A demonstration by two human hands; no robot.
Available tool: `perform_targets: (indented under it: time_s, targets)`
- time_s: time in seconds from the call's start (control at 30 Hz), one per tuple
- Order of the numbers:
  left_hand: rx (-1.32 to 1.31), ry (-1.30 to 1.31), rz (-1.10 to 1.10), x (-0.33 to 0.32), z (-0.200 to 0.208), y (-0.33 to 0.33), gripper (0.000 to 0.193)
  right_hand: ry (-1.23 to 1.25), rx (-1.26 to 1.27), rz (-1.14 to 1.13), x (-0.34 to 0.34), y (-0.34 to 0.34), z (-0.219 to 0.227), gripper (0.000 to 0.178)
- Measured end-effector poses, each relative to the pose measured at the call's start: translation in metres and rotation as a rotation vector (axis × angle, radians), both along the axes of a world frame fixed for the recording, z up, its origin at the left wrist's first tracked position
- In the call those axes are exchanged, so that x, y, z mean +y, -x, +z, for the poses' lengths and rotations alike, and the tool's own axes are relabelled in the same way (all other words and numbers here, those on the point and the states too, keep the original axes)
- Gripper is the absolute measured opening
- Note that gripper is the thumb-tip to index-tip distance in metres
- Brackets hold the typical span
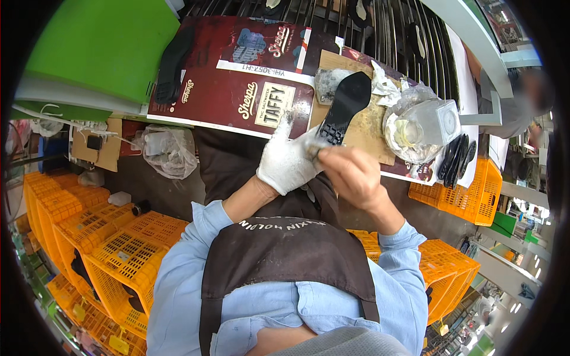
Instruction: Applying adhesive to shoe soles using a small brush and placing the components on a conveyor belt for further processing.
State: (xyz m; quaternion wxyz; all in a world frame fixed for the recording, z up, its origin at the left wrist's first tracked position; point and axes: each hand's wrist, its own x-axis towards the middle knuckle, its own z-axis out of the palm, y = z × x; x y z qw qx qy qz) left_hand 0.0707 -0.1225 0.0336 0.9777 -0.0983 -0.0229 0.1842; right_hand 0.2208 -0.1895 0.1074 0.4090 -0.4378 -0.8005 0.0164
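My left hand (285, 159), in a white glove, holds a black shoe sole (351, 98) by its lower end. The sole slants up and to the right, over a stained piece of cardboard (363, 135). My bare right hand (356, 178) is closed in a pinch beside the glove, close to the sole's lower end. Whatever sits between its fingertips is small and blurred. Just beyond the sole lies a greyish, plastic-wrapped lump (328, 83). To the right, a clear plastic tub (436, 123) leans over a bowl lined with a plastic bag (395, 139).
A dark red printed board (208, 89) covers the worktop, with another black sole (172, 68) at its left. Several black soles (456, 160) stand at the right edge, near crumpled tissue (385, 84). Metal bars (386, 35) run behind. Orange crates (133, 237) flank me; a person (522, 107) is at far right.
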Motion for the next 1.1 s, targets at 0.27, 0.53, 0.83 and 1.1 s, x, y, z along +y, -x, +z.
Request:
perform_targets:
  time_s: [0.27, 0.53, 0.83, 1.1]
  targets:
    - [0.118, -0.078, 0.021, -0.007, -0.001, -0.004, 0.060, 0.327, 0.249, -0.543, 0.028, -0.060, -0.028, 0.016]
    - [0.165, -0.202, 0.043, -0.007, -0.015, -0.007, 0.050, 0.365, 0.533, -0.712, 0.039, -0.111, -0.050, 0.021]
    - [0.168, -0.197, 0.056, -0.002, -0.014, -0.002, 0.052, 0.296, 0.692, -0.679, 0.055, -0.123, -0.048, 0.021]
    - [0.219, -0.245, 0.094, 0.001, -0.004, 0.003, 0.049, 0.278, 0.436, -0.868, 0.068, -0.136, -0.056, 0.023]
